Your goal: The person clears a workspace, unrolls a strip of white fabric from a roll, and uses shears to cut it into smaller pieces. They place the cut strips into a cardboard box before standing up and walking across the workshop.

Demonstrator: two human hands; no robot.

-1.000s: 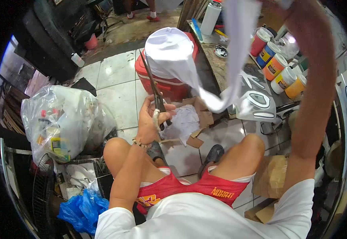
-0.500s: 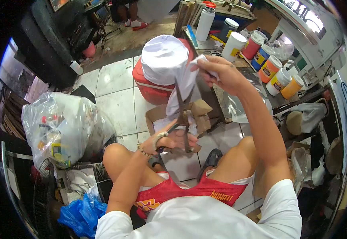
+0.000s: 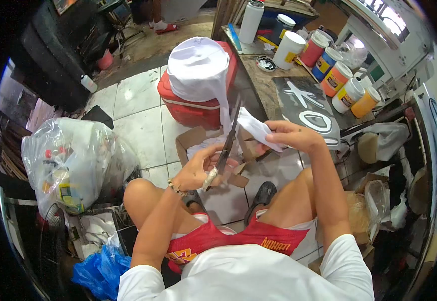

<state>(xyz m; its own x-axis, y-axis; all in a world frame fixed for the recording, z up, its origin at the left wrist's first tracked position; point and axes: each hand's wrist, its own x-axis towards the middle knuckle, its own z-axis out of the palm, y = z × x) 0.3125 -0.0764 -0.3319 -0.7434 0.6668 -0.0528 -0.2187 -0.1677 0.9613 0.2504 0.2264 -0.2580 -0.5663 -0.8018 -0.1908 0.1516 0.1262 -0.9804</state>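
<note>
A pair of long dark scissors (image 3: pixel 228 148) with a wrapped handle is in my left hand (image 3: pixel 203 168), blades together and pointing up and away. My right hand (image 3: pixel 292 136) pinches a short white cloth piece (image 3: pixel 256 128), just right of the scissors. White cloth (image 3: pixel 198 65) is heaped on a red cooler (image 3: pixel 191 113), and a strip of it hangs down the cooler's side towards the scissors. Below my hands, an open cardboard box (image 3: pixel 184 145) holds white scraps.
On the right, a workbench (image 3: pixel 261 83) bears several paint jars (image 3: pixel 336 79) and a dark sheet with white lettering (image 3: pixel 306 108). A clear plastic bag (image 3: pixel 78 160) of containers stands on the left, above a blue bag (image 3: pixel 102 271). Another person's feet (image 3: pixel 164 27) show at the back.
The cloth has parted: a short piece is now in my right hand, while the rest hangs from the cooler. The scissors' blades have closed. My right hand has come down from its raised position.
</note>
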